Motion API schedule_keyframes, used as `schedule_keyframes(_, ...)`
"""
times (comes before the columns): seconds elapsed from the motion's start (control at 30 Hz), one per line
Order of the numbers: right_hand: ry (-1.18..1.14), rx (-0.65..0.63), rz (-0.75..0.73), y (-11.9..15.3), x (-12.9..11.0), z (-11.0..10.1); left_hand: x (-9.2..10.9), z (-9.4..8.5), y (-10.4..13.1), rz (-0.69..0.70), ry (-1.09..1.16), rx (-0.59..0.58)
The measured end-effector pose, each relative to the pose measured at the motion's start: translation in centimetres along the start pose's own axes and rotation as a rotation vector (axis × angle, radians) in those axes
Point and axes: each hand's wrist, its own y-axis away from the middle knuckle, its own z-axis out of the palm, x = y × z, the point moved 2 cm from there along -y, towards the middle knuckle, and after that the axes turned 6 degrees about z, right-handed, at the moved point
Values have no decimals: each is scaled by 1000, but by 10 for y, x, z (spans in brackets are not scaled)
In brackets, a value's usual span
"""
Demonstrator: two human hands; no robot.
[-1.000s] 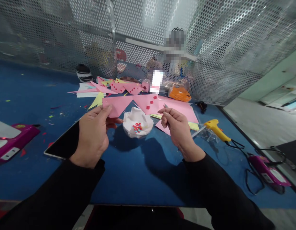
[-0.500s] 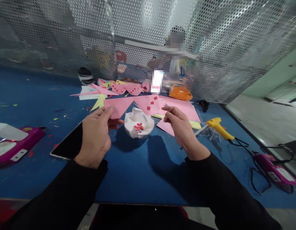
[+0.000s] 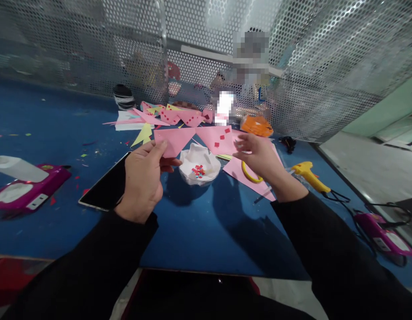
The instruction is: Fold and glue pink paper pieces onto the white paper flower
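Pinched by its left end between thumb and fingers, a folded pink paper strip [image 3: 177, 141] is held up by my left hand [image 3: 144, 182]. Its right section carries several small red paper squares [image 3: 222, 137]. My right hand [image 3: 259, 153] is beside the strip's right edge, fingers parted and curved; whether they touch the paper I cannot tell. Below the strip stands a white paper-lined bowl [image 3: 199, 178] with small red and blue paper bits [image 3: 199, 170] inside. A yellow ring-shaped thing [image 3: 251, 174] shows beneath my right hand, on pink sheets [image 3: 234, 166].
A yellow glue gun [image 3: 310, 175] lies at right, near a purple device [image 3: 381, 233]. Left are a black tablet-like panel [image 3: 106, 186] and another purple device [image 3: 29, 191]. Decorated pink cutouts [image 3: 186, 116], a thread spool [image 3: 124, 97] and an orange packet [image 3: 257, 126] sit behind. Perforated metal [image 3: 206, 58] borders the table.
My right hand has opened from closed fingers and moved to the strip's right edge. The yellow ring has come into sight under it. My left hand keeps its hold; the view has shifted slightly.
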Motion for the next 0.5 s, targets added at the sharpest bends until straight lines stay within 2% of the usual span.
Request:
schedule_keyframes(0.13,264,126,-122,-7,-16,1,0,0,1,-3,-2,-3)
schedule_keyframes(0.2,306,114,-201,-6,-25,7,0,0,0,-1,-8,-7)
schedule_keyframes(0.27,309,49,-369,-3,-34,16,0,-1,0,6,-15,-2)
schedule_keyframes(0.37,377,-114,-598,1,-45,33,1,-2,-1,19,-24,28)
schedule_keyframes(0.5,569,-314,-691,1,-56,52,2,-3,-1,42,5,42)
